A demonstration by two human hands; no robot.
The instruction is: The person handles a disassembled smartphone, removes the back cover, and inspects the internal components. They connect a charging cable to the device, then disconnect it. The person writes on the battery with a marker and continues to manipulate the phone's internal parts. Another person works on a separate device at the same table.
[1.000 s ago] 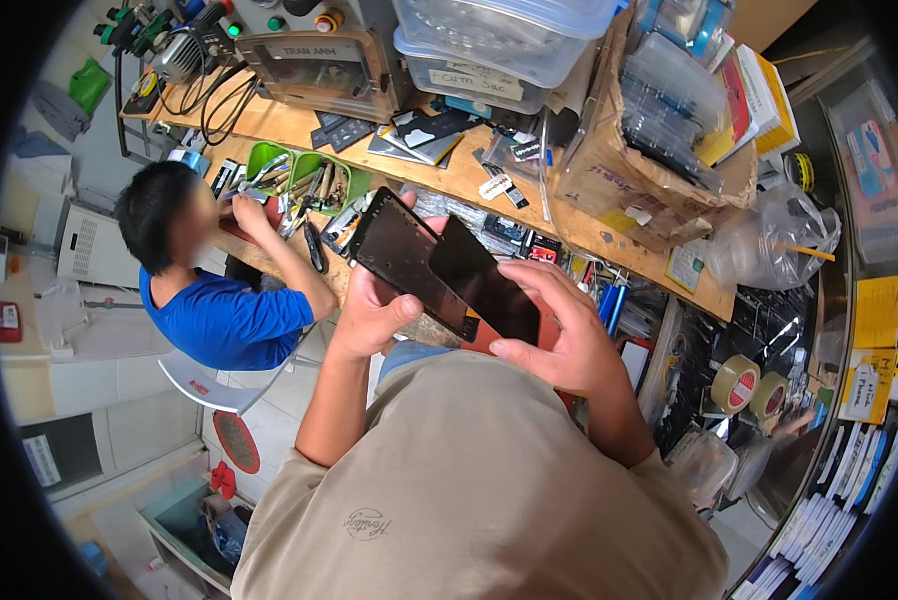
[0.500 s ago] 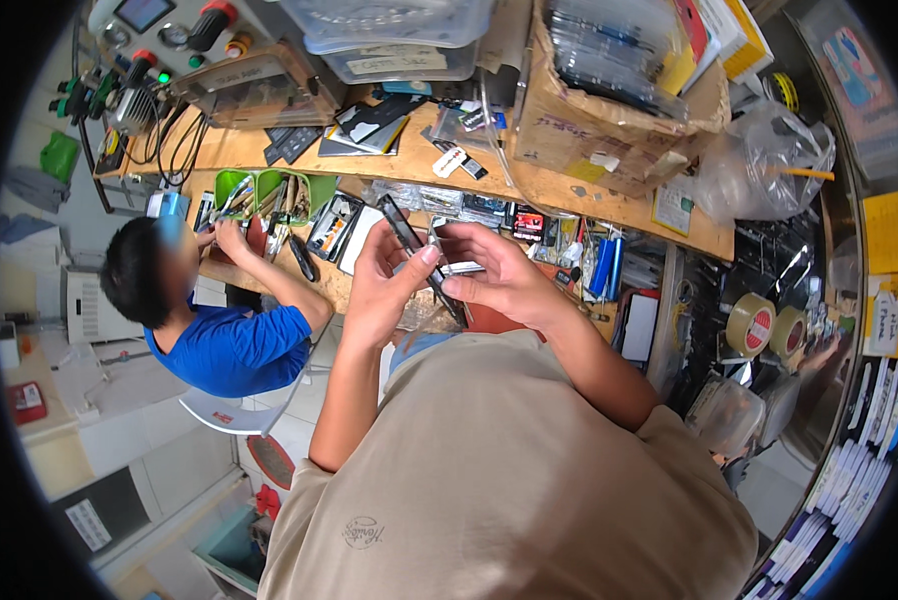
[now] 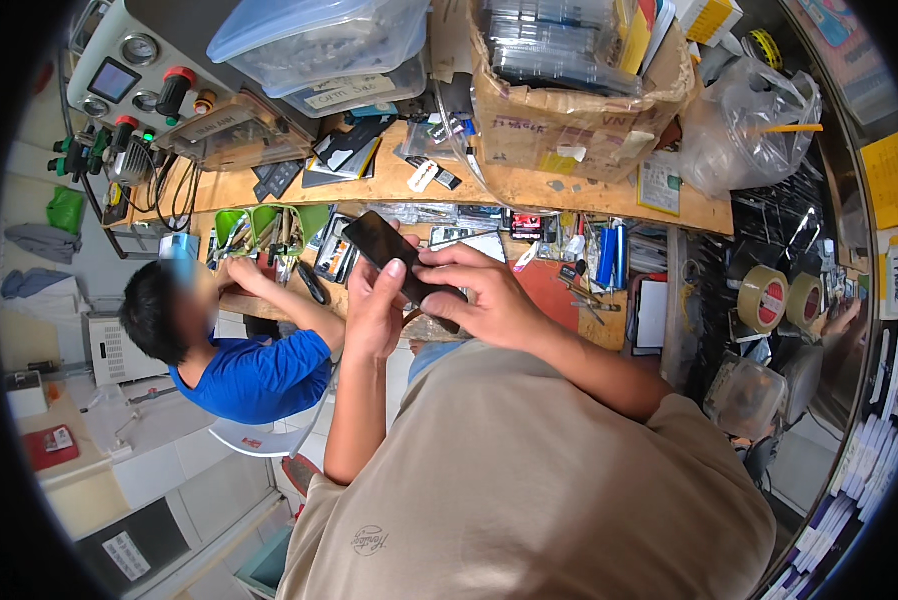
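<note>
A black smartphone (image 3: pixel 381 243) lies tilted between my hands over the bench's near edge, its dark glossy face turned up. My left hand (image 3: pixel 374 305) is closed round its left side, the thumb resting on the glass. From the right, my right hand (image 3: pixel 491 292) grips the phone's right edge and lower end with fingers and thumb. The far side of the phone and some left fingertips are hidden. Just beyond it, small parts and clear packets crowd the strip under the raised shelf, and a red mat (image 3: pixel 551 296) shows right of my right hand.
A co-worker in a blue shirt (image 3: pixel 259 378) sits at the left, by green trays (image 3: pixel 309 222) of tools. On the wooden shelf (image 3: pixel 579 190) are a cardboard box (image 3: pixel 569 130), plastic tubs (image 3: pixel 329 45) and a machine (image 3: pixel 134 50). Tape rolls (image 3: pixel 762 298) are at the right.
The phone has turned from nearly edge-on to showing its dark face. Both hands have shifted with it, and my right fingers have come onto its edge. The view has swung slightly.
</note>
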